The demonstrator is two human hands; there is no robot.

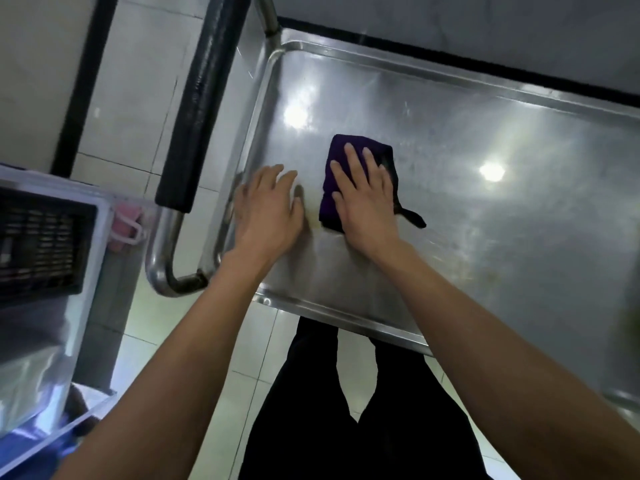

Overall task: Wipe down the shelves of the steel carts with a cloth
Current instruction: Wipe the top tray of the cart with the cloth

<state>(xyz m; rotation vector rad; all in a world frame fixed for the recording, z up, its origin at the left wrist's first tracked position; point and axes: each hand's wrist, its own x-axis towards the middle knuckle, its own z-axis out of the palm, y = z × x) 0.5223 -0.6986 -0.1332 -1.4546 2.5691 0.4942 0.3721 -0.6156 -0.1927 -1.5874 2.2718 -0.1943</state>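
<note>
Half cloth (pixel 332 174) under R hand (pixel 363 202)

Cloth (pixel 330 174) half hidden under right hand (pixel 363 202); cart shelf (pixel 485 237) cut by right edge.

I am looking down on the cart's top shelf (pixel 450 161), which is lying ahead of me. The cloth (pixel 332 178) is lying on the shelf's left part, with my right hand (pixel 365 202) resting flat on it. My left hand (pixel 268 209) is lying just left of the cloth, near the rim. The push handle (pixel 201 109) is standing beyond the shelf's left edge. Further left, what seems to be a crate (pixel 41 244) is sitting in a bin (pixel 100 237).
</note>
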